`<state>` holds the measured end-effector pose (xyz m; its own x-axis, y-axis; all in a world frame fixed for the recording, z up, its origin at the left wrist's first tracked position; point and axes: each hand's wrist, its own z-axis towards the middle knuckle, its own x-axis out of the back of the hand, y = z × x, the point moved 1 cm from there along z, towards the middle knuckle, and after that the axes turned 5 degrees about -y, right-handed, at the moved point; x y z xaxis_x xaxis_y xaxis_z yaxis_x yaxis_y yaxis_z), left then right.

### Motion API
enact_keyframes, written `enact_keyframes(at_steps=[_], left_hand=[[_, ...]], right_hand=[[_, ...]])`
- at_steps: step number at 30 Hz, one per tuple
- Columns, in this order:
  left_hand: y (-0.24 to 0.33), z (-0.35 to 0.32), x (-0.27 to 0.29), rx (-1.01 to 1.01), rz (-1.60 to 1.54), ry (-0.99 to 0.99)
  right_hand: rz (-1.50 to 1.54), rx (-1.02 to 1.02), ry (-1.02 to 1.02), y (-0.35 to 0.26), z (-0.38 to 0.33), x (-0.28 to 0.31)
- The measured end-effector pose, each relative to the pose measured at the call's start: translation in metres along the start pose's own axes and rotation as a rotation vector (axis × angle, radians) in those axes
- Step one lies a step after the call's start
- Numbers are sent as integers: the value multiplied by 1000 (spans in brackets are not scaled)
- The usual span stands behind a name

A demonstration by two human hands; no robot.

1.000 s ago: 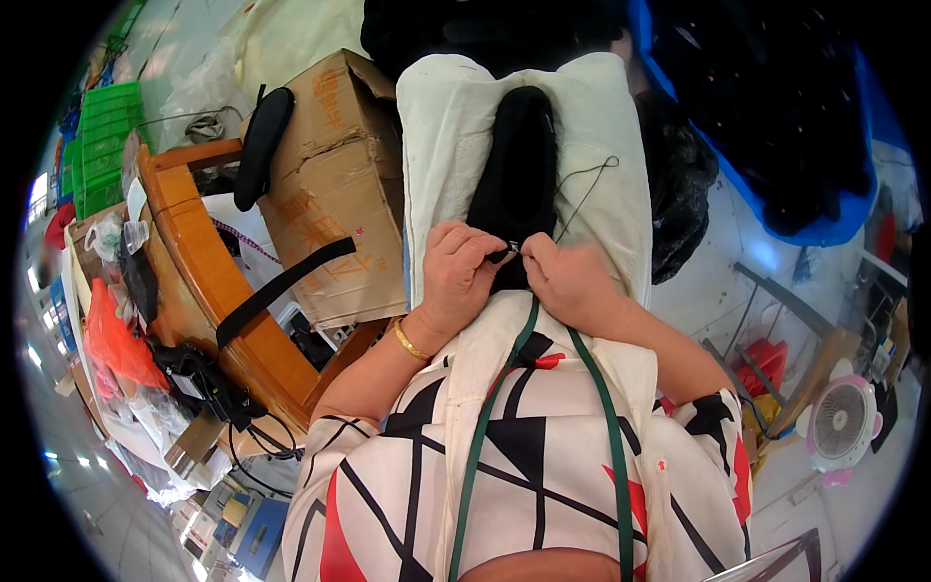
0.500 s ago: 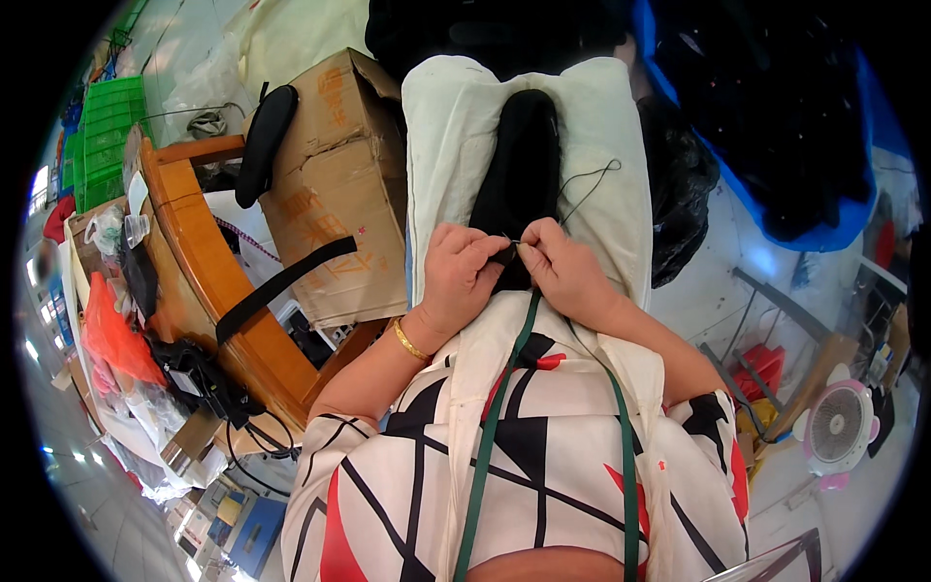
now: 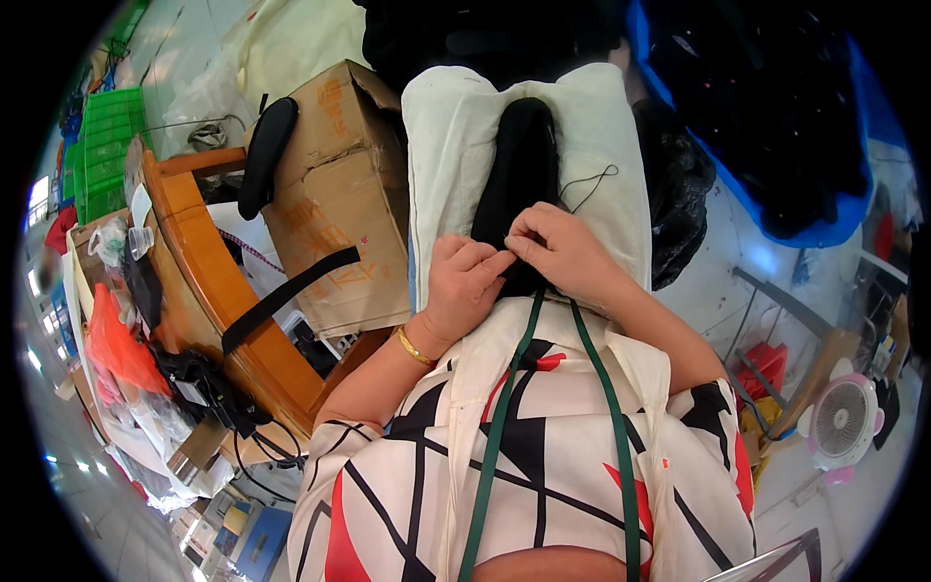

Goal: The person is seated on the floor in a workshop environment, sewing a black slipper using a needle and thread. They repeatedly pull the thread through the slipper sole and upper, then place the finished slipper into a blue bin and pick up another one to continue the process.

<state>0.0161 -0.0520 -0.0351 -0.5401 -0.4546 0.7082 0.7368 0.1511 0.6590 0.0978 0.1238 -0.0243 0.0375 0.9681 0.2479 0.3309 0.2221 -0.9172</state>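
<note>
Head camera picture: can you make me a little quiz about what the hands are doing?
1. True or false: both hands pinch the black cloth.
2. Which wrist wears the gold bracelet? A left, B right.
3. The black cloth lies on a ____ pad.

Key: 1 true, the left hand and right hand meet on it. 2 A. 3 cream, beside a cardboard box.

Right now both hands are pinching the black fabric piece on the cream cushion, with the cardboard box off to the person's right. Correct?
Not quite. The head view shows the cardboard box on the person's left, beside the wooden table. The rest holds: the left hand and the right hand both pinch the black fabric piece, which lies on the cream cushion.
</note>
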Motion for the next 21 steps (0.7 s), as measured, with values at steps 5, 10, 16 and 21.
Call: enact_keyframes(at_steps=[5, 10, 16, 21], left_hand=[[1, 9, 3, -26, -37, -70], [-2, 9, 4, 111, -93, -101], [1, 19, 11, 118, -137, -150], [0, 24, 15, 134, -188, -234]], right_hand=[[-131, 231, 359, -5, 23, -17], [596, -178, 160, -10, 24, 13], [922, 116, 370, -48, 0, 95], [1379, 594, 312, -90, -32, 226]])
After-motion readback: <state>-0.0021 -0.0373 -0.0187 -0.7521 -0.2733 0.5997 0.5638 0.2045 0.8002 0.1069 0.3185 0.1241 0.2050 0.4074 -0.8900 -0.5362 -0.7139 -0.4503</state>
